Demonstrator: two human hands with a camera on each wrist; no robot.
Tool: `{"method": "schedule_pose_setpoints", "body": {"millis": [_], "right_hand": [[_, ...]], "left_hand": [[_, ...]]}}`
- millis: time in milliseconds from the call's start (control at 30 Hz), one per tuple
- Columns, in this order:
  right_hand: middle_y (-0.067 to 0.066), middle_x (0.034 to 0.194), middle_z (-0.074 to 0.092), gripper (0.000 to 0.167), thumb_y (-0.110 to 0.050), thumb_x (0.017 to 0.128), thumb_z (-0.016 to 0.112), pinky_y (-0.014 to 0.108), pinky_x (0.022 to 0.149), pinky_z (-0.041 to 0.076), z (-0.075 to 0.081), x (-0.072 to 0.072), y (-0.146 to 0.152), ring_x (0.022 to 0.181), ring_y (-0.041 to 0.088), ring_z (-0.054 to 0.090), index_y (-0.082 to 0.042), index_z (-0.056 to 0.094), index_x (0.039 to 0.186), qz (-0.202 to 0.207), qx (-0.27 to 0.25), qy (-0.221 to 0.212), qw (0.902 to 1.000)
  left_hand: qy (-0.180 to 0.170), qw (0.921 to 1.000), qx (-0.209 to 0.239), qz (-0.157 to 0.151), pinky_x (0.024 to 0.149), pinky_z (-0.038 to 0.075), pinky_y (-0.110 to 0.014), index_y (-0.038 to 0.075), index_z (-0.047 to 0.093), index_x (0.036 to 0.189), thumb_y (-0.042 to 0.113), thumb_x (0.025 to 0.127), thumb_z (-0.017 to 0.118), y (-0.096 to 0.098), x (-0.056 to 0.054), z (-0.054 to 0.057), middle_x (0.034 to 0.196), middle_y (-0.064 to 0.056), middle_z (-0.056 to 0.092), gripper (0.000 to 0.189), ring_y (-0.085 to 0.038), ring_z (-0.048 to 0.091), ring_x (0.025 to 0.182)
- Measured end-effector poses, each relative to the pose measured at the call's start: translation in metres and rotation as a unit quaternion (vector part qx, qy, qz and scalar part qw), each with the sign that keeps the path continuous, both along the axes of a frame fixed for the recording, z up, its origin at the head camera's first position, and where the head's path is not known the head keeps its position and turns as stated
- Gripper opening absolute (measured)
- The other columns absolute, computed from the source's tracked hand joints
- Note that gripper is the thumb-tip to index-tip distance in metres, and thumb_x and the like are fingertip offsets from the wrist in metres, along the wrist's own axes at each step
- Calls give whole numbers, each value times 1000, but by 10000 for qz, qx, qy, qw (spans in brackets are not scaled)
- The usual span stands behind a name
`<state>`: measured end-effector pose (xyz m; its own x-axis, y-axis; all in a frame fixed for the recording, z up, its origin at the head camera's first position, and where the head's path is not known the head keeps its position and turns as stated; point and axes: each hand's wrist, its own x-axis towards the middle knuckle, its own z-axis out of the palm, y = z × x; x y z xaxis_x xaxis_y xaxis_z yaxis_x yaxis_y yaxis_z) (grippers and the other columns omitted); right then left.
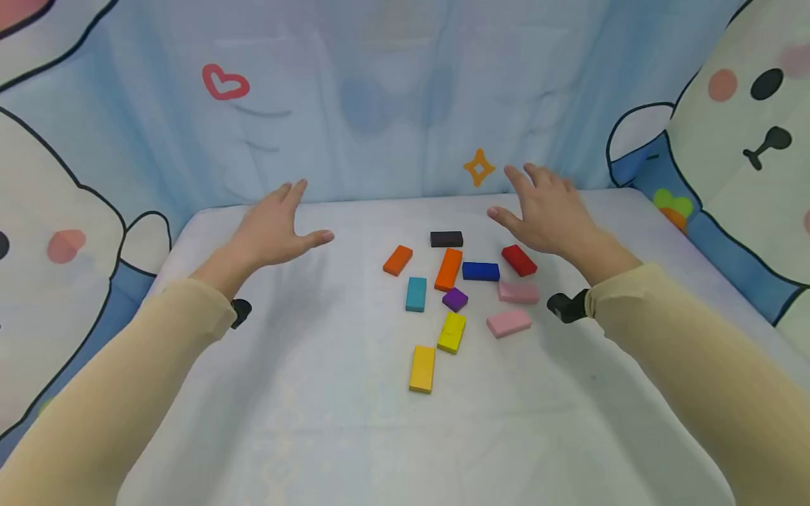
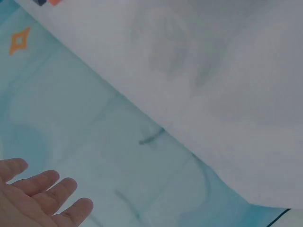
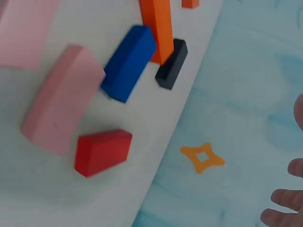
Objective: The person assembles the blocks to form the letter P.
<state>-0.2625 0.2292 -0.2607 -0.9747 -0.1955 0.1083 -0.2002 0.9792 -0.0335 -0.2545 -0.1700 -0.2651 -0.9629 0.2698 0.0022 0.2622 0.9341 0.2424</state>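
Both hands hover above a white table with fingers spread, holding nothing. My left hand (image 1: 272, 226) is left of a loose group of coloured blocks, nearest the small orange block (image 1: 397, 260). Beyond the group's right side is my right hand (image 1: 549, 211), closest to the red block (image 1: 519, 260). Near the red one lie a blue block (image 1: 480, 271), a black block (image 1: 446, 239) and two pink blocks (image 1: 518, 292). A longer orange block (image 1: 448, 269), a teal block (image 1: 415, 294), a purple block (image 1: 455, 299) and two yellow blocks (image 1: 451, 332) lie toward the middle and front.
The white tabletop (image 1: 316, 422) ends at a light blue printed curtain (image 1: 380, 91) behind it. Cartoon animals are printed on the cloth at both sides. A black wrist strap piece (image 1: 568, 307) shows at the right cuff and another (image 1: 240, 313) at the left.
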Motion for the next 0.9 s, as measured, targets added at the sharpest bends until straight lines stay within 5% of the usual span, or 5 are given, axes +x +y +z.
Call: {"method": "schedule_pose_setpoints", "body": {"millis": [533, 900], "right_hand": [[30, 157, 39, 77, -40, 100, 64, 63, 116, 38, -50, 55, -22, 145, 48, 38, 5, 35, 155, 210, -753, -764, 9940], [27, 142, 58, 65, -39, 96, 71, 60, 108, 49, -82, 93, -32, 133, 44, 53, 2, 55, 144, 584, -755, -863, 9917]], "left_hand": [[-840, 9892, 607, -1038, 119, 39, -57, 13, 22, 164, 54, 90, 73, 70, 76, -61, 165, -17, 33, 98, -36, 36, 151], [-1430, 9770, 407, -1531, 119, 42, -51, 13, 32, 161, 51, 87, 77, 96, 108, -85, 161, -13, 42, 95, -32, 43, 147]]}}
